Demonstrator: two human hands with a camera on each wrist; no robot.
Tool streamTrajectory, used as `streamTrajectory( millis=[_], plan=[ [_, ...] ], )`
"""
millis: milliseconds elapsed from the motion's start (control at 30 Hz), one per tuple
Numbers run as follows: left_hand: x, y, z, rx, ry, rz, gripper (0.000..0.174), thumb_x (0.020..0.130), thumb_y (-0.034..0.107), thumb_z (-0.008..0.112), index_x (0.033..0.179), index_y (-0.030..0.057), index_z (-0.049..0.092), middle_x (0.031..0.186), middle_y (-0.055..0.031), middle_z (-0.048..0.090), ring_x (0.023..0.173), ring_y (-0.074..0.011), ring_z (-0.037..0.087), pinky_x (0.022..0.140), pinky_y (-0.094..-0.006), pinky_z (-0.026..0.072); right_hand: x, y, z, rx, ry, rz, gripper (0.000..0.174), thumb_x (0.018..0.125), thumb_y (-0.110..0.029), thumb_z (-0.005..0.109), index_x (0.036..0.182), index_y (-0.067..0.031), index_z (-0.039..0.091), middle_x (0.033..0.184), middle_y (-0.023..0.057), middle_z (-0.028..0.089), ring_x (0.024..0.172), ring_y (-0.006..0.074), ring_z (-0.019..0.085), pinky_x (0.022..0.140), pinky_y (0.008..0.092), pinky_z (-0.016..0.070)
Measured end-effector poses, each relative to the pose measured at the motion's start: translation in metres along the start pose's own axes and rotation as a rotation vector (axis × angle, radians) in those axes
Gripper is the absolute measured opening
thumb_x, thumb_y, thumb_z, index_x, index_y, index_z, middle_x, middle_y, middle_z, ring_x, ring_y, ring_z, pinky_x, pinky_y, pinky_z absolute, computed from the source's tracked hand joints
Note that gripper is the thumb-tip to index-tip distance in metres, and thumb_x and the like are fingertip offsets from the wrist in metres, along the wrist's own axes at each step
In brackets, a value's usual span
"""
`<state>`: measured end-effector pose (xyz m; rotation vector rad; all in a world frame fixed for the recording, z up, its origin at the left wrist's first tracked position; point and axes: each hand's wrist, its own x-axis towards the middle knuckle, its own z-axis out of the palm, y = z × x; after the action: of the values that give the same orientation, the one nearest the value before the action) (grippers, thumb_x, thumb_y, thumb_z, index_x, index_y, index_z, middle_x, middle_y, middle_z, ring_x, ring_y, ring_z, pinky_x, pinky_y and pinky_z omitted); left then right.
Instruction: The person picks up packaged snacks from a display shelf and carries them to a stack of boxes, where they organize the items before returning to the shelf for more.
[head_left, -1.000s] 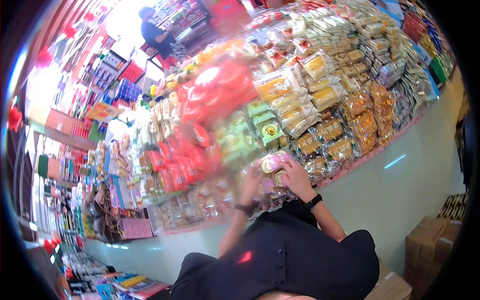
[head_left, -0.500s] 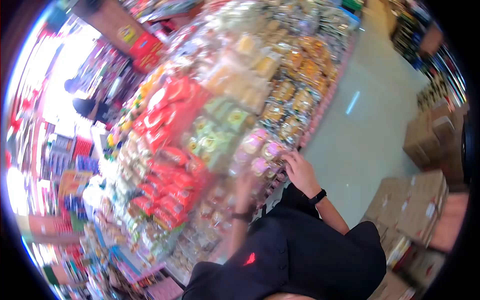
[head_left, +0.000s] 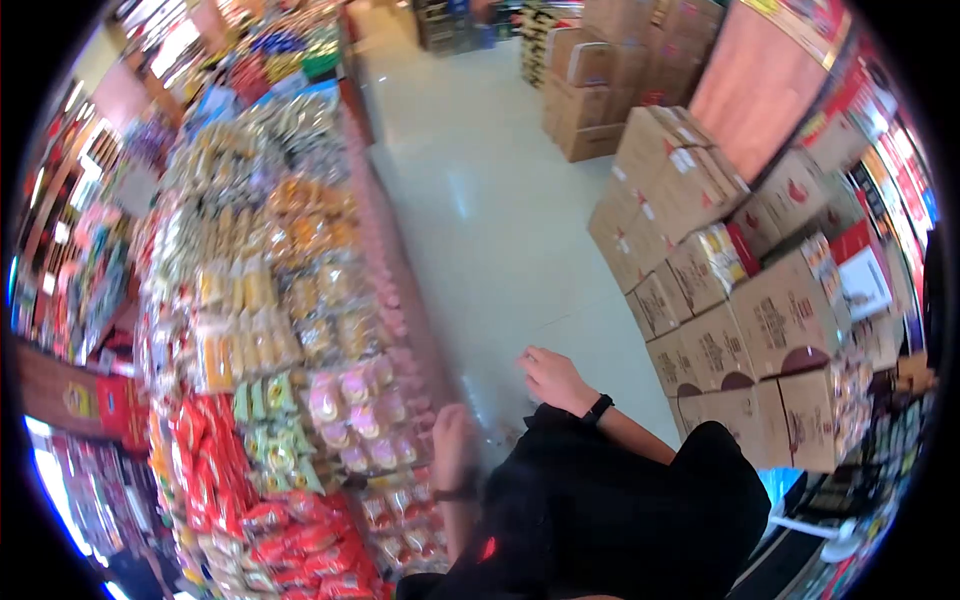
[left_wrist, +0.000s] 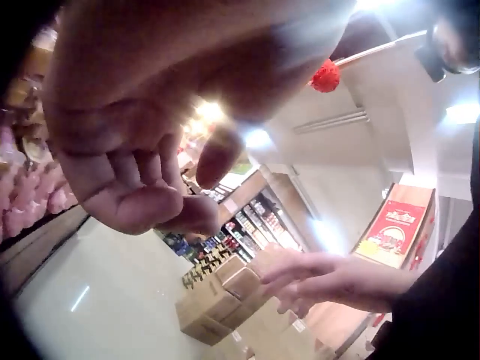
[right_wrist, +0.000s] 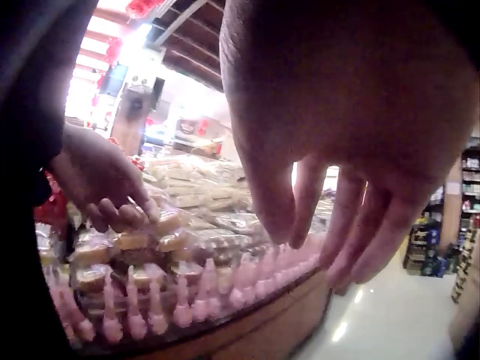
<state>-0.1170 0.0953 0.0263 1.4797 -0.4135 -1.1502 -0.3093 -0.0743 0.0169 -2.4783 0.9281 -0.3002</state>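
Seen from the head, a person in black stands between a packed display of snacks on the left and stacked boxes on the right, the right hand raised over the pale floor, its fingers slightly bent and grasping nothing. The left hand, blurred, hovers by the display's pink trim; the pink packets lie just to its left, with green packets and red packets farther left. In the left wrist view, the left hand fills the upper foreground, fingers loosely curled, released from any goods, while the right hand reaches out beyond it, fingers extended, in front of the boxes and to the left of a red sign. In the right wrist view, the right hand hangs relaxed, fingers pointing down, near the trim; at left, the left hand appears with bent fingers in front of clear-wrapped goods, whether touching them impossible to tell.
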Motion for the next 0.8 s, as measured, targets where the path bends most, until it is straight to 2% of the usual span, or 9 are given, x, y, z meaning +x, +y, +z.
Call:
streamTrajectory(
  millis=[100, 300, 367, 467, 533, 600, 800],
  plan=[
    [0.007, 0.017, 0.025, -0.002, -0.081, 0.008, 0.017, 0.103, 0.016, 0.054, 0.112, 0.0073, 0.065, 0.084, 0.0005, 0.066, 0.07, -0.0059, 0.056, 0.061, -0.0198, 0.0415, -0.018, 0.029, 0.005, -0.007, 0.127, 0.035, 0.023, 0.085, -0.008, 0.06, 0.108, -0.0061, 0.062, 0.105, 0.0119, 0.059, 0.094, 0.034, 0.061, 0.079, 0.0456, 0.0527],
    [0.049, -0.018, 0.049, 0.097, -0.22, 0.025, 0.017, 0.103, 0.017, 0.054, 0.112, 0.0075, 0.065, 0.085, -0.0006, 0.068, 0.07, -0.0062, 0.058, 0.062, -0.02, 0.0437, -0.048, 0.061, 0.002, -0.026, 0.185, 0.154, 0.013, 0.086, -0.012, 0.058, 0.097, -0.005, 0.058, 0.096, 0.0136, 0.056, 0.089, 0.0347, 0.059, 0.075, 0.048, 0.051],
    [0.052, -0.022, 0.068, 0.096, -0.287, -0.014, 0.017, 0.103, 0.017, 0.054, 0.113, 0.0079, 0.065, 0.084, -0.0004, 0.068, 0.068, -0.0063, 0.059, 0.062, -0.0199, 0.0447, -0.067, 0.073, -0.008, -0.008, 0.178, 0.219, 0.016, 0.086, -0.012, 0.058, 0.1, -0.0058, 0.06, 0.098, 0.0132, 0.057, 0.091, 0.0342, 0.06, 0.076, 0.0472, 0.0517],
    [0.039, 0.006, 0.127, 0.116, -0.326, -0.07, 0.017, 0.104, 0.017, 0.053, 0.113, 0.0083, 0.064, 0.085, 0.0, 0.068, 0.068, -0.0063, 0.058, 0.062, -0.0198, 0.0448, -0.088, 0.101, -0.033, 0.027, 0.199, 0.297, 0.021, 0.085, -0.012, 0.058, 0.105, -0.0071, 0.062, 0.1, 0.0123, 0.059, 0.093, 0.0331, 0.062, 0.077, 0.0456, 0.053],
    [0.057, 0.003, 0.154, 0.183, -0.368, -0.025, 0.017, 0.104, 0.016, 0.052, 0.113, 0.0081, 0.064, 0.086, 0.0002, 0.067, 0.069, -0.0063, 0.058, 0.062, -0.0203, 0.0451, -0.089, 0.126, -0.049, 0.036, 0.249, 0.335, 0.024, 0.084, -0.011, 0.058, 0.107, -0.008, 0.064, 0.1, 0.0115, 0.06, 0.094, 0.0323, 0.063, 0.079, 0.0445, 0.0537],
    [0.069, -0.007, 0.179, 0.22, -0.404, -0.023, 0.017, 0.104, 0.016, 0.052, 0.113, 0.0079, 0.064, 0.087, 0.0001, 0.067, 0.069, -0.0064, 0.058, 0.063, -0.021, 0.0456, -0.103, 0.149, -0.063, 0.037, 0.253, 0.413, 0.027, 0.083, -0.01, 0.058, 0.109, -0.0089, 0.065, 0.1, 0.0106, 0.061, 0.094, 0.0314, 0.063, 0.08, 0.0435, 0.0543],
    [0.121, -0.05, 0.273, 0.359, -0.501, 0.036, 0.019, 0.102, 0.016, 0.052, 0.114, 0.0067, 0.064, 0.087, -0.001, 0.067, 0.073, -0.0082, 0.06, 0.066, -0.0232, 0.0477, -0.134, 0.246, -0.095, -0.009, 0.328, 0.465, 0.027, 0.083, -0.011, 0.059, 0.109, -0.0093, 0.064, 0.099, 0.0104, 0.061, 0.094, 0.0313, 0.063, 0.08, 0.0439, 0.0542]
  ],
)
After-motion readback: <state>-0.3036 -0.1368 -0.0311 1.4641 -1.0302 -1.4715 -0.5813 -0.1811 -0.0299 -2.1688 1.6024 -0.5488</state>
